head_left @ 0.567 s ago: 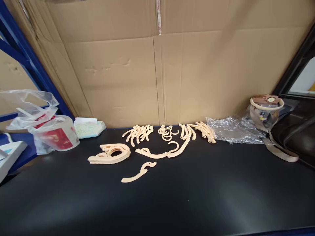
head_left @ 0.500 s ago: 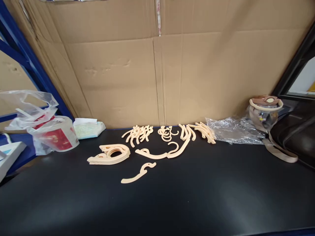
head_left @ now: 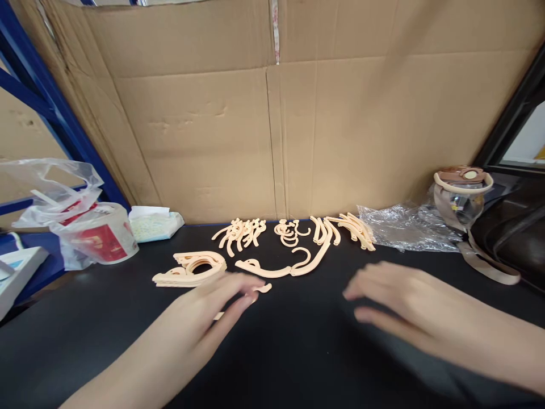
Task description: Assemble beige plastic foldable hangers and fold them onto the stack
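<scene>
My left hand reaches over a loose cream plastic hanger arm with a small hook-like end. Thumb and forefinger are a little apart around that arm, and the hand covers most of it. Whether the fingertips touch it I cannot tell. To the right, my right hand hovers above the black table, blurred, thumb apart from the fingers, holding nothing visible. Behind the hands lies an unfolded cream hanger with a curved hook. A stack of folded hangers sits just left of my left fingers.
Along the back lie piles of loose hanger parts, small hooks and more arms. A bagged tub and a packet of wipes stand left. Clear plastic wrap and a strapped clear cup are at right.
Both hands have come into view from below. My left hand now covers most of the loose hanger arm, which lies about where it was. The other things have not moved.
</scene>
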`<state>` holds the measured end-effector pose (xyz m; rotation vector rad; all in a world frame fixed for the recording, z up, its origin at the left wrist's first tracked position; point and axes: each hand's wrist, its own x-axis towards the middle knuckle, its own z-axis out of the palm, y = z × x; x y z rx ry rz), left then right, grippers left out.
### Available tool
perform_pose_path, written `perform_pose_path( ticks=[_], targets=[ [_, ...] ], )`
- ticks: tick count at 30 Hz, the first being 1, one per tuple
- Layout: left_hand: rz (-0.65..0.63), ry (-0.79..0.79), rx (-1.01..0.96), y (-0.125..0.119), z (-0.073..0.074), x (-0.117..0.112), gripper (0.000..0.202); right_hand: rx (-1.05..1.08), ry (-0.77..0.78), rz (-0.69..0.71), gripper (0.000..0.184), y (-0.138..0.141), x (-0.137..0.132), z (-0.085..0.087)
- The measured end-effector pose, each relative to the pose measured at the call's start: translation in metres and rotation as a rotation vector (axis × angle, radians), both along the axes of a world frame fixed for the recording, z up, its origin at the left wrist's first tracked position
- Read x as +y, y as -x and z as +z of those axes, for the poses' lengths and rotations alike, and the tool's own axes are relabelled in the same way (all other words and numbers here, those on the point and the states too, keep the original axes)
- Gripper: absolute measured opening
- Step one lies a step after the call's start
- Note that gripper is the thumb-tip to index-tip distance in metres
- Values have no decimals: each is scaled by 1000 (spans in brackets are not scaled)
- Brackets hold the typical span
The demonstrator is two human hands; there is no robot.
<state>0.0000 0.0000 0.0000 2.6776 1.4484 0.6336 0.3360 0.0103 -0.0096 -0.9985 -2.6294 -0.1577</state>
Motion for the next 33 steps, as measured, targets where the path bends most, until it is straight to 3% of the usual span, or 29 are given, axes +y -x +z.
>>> perform_pose_path(
  ticks=[4,8,11,15,22,29,33],
  targets=[
    [-62,-6,214,-22,-11,52,34,-95,-127,8,30,18,71,-3],
    [-63,47,270,-24,-25,77,25,-131,-158,15,31,17,102,-23],
    [-70,65,179,-19,-27,77,24,-92,-156,21,24,11,102,-30],
    [-57,102,87,-16,-24,73,23,-21,-139,5,20,6,98,-28],
    [-60,20,0,-15,-19,72,19,86,92,14,16,12,82,-22],
    [-59,-59,-16,-17,-15,69,16,80,-28,63,21,30,56,-19],
    [-111,-58,-15,-25,-15,62,17,170,81,-19,25,32,53,-21]
  ],
)
